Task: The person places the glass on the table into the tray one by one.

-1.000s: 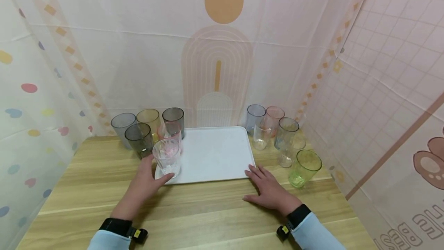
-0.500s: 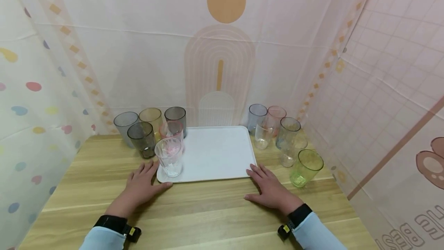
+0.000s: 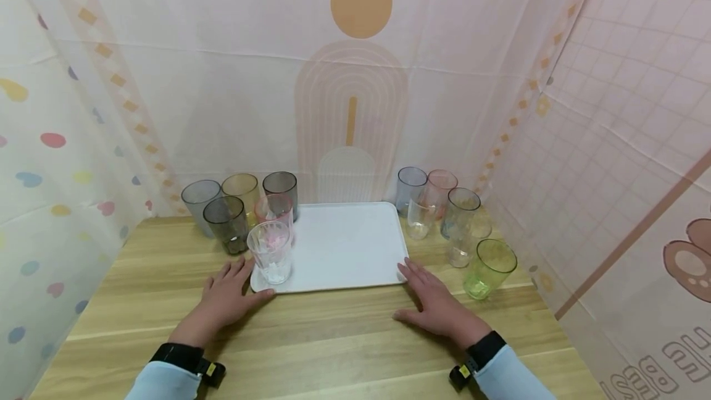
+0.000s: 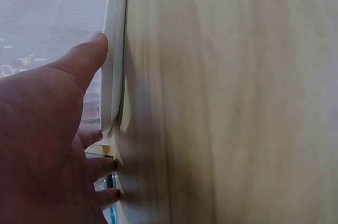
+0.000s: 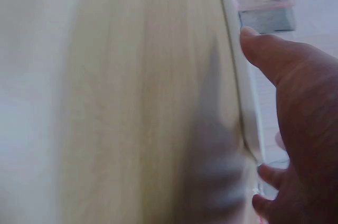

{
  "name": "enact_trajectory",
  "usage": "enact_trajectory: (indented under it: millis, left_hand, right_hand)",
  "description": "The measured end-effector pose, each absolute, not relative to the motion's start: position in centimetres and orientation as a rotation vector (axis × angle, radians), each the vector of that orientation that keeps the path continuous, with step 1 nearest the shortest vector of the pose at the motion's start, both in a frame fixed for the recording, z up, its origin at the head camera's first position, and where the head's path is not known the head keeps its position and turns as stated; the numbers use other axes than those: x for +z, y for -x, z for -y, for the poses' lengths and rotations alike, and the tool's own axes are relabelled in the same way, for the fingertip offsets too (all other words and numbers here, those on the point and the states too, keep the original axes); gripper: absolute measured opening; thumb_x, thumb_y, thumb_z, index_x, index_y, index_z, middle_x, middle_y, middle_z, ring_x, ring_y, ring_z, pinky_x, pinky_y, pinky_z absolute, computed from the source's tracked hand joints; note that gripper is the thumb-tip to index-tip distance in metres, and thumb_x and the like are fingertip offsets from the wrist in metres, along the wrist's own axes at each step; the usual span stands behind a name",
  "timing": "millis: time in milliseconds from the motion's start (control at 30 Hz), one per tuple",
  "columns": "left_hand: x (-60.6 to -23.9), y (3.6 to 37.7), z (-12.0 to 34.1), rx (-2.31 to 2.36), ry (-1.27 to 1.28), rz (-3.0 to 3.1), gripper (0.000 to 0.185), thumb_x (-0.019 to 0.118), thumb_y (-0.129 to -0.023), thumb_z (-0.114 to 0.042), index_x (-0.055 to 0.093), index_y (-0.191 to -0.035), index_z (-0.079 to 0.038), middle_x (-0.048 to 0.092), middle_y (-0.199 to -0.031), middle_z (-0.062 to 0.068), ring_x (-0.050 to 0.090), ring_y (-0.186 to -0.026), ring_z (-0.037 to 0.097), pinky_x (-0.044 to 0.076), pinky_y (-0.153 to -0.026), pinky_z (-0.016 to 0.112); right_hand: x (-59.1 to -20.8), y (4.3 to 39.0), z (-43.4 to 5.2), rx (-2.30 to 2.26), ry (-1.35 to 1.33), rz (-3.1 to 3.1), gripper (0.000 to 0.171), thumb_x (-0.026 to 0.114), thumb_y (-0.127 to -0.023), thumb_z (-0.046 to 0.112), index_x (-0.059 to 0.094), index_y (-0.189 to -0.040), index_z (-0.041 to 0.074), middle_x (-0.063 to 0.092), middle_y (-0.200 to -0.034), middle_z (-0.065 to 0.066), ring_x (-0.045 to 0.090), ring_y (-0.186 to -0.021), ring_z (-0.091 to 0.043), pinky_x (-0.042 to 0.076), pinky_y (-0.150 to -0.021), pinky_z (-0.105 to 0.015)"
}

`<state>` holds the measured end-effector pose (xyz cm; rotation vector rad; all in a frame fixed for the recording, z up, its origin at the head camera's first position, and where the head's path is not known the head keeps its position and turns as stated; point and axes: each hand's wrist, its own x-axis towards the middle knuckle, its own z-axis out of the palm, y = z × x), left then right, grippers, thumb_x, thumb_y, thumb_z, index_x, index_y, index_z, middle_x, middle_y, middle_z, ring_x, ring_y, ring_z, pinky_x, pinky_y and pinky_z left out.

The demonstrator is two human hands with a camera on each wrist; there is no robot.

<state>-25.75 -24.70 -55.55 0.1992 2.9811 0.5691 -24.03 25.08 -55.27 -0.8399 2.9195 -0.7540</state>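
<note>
Both hands lie flat and open on the table (image 3: 333, 338), gripping nothing: left hand (image 3: 224, 301) beside the tray (image 3: 344, 245) bearing 2 glasses (image 3: 270, 252), right hand (image 3: 436, 304) at its other corner.

One white tray (image 3: 344, 245) on bench (image 3: 311, 338). One clear cup (image 3: 270, 252) on tray's near-left corner. Five cups left of tray: three grey, one amber, one pink. Six cups right of tray; green cup (image 3: 489, 268) nearest. Two hands.
</note>
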Motion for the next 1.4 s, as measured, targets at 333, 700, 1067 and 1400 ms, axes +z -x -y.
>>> enact_trajectory:
  millis: [333, 700, 1067, 1400]
  left_hand:
    - [-55.7, 25.9, 24.7, 0.565, -0.199, -2.998, 0.12, 0.062, -0.095, -0.084, 0.029, -0.172, 0.002, 0.023, -0.173, 0.039, 0.019, -0.155, 0.07, 0.014, -0.117, 0.091]
    - [-55.4, 25.6, 24.8, 0.565, -0.179, -2.976, 0.118, 0.065, -0.096, -0.082, 0.029, -0.173, 0.001, 0.023, -0.174, 0.039, 0.019, -0.156, 0.069, 0.015, -0.117, 0.09]
    - [-54.9, 25.3, 24.7, 0.604, -0.177, -2.965, 0.117, 0.067, -0.096, -0.08, 0.03, -0.172, 0.001, 0.024, -0.173, 0.039, 0.019, -0.155, 0.07, 0.015, -0.117, 0.09]
    - [-55.5, 25.5, 24.7, 0.612, -0.183, -2.974, 0.119, 0.063, -0.095, -0.084, 0.029, -0.173, -0.001, 0.022, -0.174, 0.039, 0.018, -0.156, 0.07, 0.014, -0.117, 0.09]
  right_hand:
    - [-48.8, 19.6, -29.5, -1.122, 1.0, -3.555, 0.077, 0.071, -0.106, 0.052, 0.054, -0.157, -0.003, 0.059, -0.154, -0.027, 0.056, -0.139, -0.05, 0.04, -0.126, -0.045]
    - [-49.9, 20.3, -35.3, -1.724, -0.09, -3.123, 0.115, 0.091, -0.094, 0.016, 0.01, -0.175, 0.002, 0.026, -0.17, -0.033, 0.029, -0.158, -0.05, 0.028, -0.129, -0.061]
    - [-51.7, 21.5, -34.9, -1.785, -0.241, -2.9, 0.113, 0.088, -0.099, 0.026, 0.007, -0.175, 0.008, 0.044, -0.16, -0.029, 0.039, -0.152, -0.048, 0.034, -0.123, -0.066]
    - [-49.6, 20.4, -30.8, -1.745, -0.067, -2.998, 0.103, 0.09, -0.097, 0.022, 0.02, -0.17, 0.002, 0.05, -0.157, -0.028, 0.049, -0.144, -0.045, 0.041, -0.115, -0.056]
